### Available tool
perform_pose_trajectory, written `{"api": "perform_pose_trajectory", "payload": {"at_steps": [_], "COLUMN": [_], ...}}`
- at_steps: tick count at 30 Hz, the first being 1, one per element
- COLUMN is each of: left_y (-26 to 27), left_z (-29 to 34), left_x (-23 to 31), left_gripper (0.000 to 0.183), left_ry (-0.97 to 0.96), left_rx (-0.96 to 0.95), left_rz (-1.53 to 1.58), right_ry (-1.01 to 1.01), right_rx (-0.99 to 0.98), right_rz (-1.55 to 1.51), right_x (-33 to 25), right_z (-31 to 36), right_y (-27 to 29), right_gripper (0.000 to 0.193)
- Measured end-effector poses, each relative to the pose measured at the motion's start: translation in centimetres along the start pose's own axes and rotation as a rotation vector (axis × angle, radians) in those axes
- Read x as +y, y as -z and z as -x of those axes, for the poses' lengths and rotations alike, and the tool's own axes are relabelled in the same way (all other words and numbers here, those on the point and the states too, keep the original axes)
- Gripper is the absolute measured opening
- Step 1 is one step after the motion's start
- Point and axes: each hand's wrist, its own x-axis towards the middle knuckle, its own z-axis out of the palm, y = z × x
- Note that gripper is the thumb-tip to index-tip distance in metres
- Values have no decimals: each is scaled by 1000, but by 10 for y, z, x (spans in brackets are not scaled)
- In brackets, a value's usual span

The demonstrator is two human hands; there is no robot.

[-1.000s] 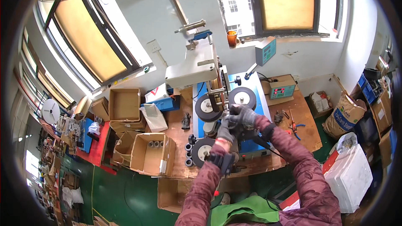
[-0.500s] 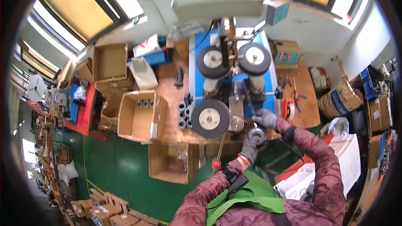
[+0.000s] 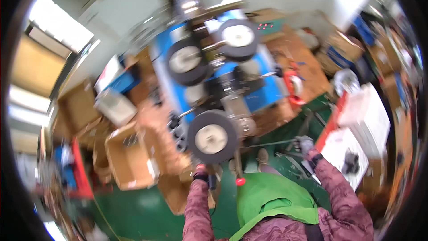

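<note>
My right hand [image 3: 305, 145], in a grey glove, is closed around the end of a thin rod [image 3: 272, 143] that reaches left towards the machine. It is out to the right of the bench, near the white stack. My left hand [image 3: 200, 168] lies just below the front black wheel [image 3: 211, 138], which hides most of it. Its fingers do not show, and I cannot see whether it holds anything. Left of that wheel stand several grey metal rings [image 3: 178, 135]. A lever with a red knob [image 3: 240, 181] sticks out from the machine towards me.
Two more wheels [image 3: 185, 61] sit further back on the blue machine base [image 3: 269, 97]. Cardboard boxes [image 3: 129, 163] stand at the left. A red tape dispenser [image 3: 294, 85] rests at the bench's right edge, and a white stack [image 3: 364, 118] rises at the right. The picture is blurred.
My hands have moved apart: the right one swung right and down with the rod, the left one went left below the front wheel. The grey ring between them is no longer visible. The view has turned.
</note>
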Motion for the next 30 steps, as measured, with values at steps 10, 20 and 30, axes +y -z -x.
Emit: {"api": "perform_pose_trajectory", "payload": {"at_steps": [10, 20, 30], "left_y": [130, 96, 76], "left_z": [4, 51, 105], "left_x": [142, 70, 155], "left_gripper": [39, 39, 14], "left_ry": [80, -165, -59], "left_rx": [474, 182, 184], "left_rz": [647, -241, 1390], "right_ry": [647, 240, 851], "right_rx": [229, 1186, 815], "right_rz": [677, 1144, 848], "right_x": [42, 24, -24], "right_z": [112, 149, 112], "right_y": [111, 291, 256], "right_gripper": [20, 74, 59]}}
